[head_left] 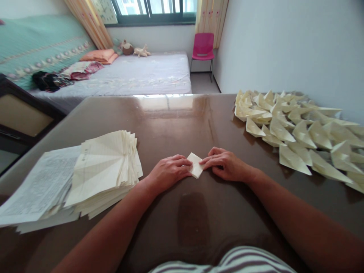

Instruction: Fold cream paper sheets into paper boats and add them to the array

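Observation:
A small cream paper (195,167), folded into a diamond-like square, lies on the brown table in front of me. My left hand (172,168) holds its left corner, fingers together, fingertips pressed on the paper. At the opposite corner, my right hand (222,163) grips the paper between thumb and fingers, its other fingers curled. The thumb tips are partly hidden. To the left lies a thick stack of cream sheets (98,163), its top one creased. On the right sit many folded paper boats (304,134), crowded together in rows.
Printed white sheets (42,182) lie partly under the cream stack. The glossy table (159,125) reaches back toward a bed (153,72). A pink chair (203,47) stands by the right wall, and a dark wooden chair (25,113) is at the left.

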Demonstrator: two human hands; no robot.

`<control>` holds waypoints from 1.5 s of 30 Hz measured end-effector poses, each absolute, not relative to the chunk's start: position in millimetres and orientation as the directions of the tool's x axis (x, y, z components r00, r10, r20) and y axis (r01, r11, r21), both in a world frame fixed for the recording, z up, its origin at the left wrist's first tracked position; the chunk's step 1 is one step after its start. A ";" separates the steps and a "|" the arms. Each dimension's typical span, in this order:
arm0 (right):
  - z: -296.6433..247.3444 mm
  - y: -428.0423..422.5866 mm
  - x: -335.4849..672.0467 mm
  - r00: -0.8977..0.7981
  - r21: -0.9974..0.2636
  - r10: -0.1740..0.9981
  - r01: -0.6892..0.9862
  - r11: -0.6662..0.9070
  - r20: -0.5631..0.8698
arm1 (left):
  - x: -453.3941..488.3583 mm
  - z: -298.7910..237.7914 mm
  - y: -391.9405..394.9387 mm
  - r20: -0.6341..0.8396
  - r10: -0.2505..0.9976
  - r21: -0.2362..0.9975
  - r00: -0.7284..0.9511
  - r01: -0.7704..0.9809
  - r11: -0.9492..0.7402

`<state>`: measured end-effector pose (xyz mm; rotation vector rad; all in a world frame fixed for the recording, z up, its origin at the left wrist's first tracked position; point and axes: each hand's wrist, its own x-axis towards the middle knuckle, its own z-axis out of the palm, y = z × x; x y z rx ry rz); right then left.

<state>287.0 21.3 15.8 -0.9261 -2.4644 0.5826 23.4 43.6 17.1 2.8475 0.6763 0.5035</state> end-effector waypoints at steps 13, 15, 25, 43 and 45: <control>12.8 18.4 275.4 -0.624 -0.432 0.724 0.590 0.682 0.293 | 24.8 16.5 39.6 0.323 0.501 0.194 0.803 0.462 -0.866; 9.5 20.3 275.3 -0.601 -0.441 0.737 0.597 0.671 0.309 | 24.6 16.0 40.2 0.326 0.525 0.243 0.786 0.467 -0.850; 3.9 22.5 273.5 -0.505 -0.594 0.808 0.564 0.574 0.302 | 22.1 12.5 46.6 0.243 0.653 0.507 0.717 0.480 -0.716; 5.9 18.9 246.7 -0.274 -0.435 0.944 0.839 0.327 0.182 | 47.4 8.5 36.0 0.223 0.820 0.197 0.528 0.799 -0.568; 4.7 18.7 246.4 -0.280 -0.430 0.940 0.837 0.338 0.195 | 46.0 7.4 35.2 0.266 0.776 0.174 0.571 0.764 -0.622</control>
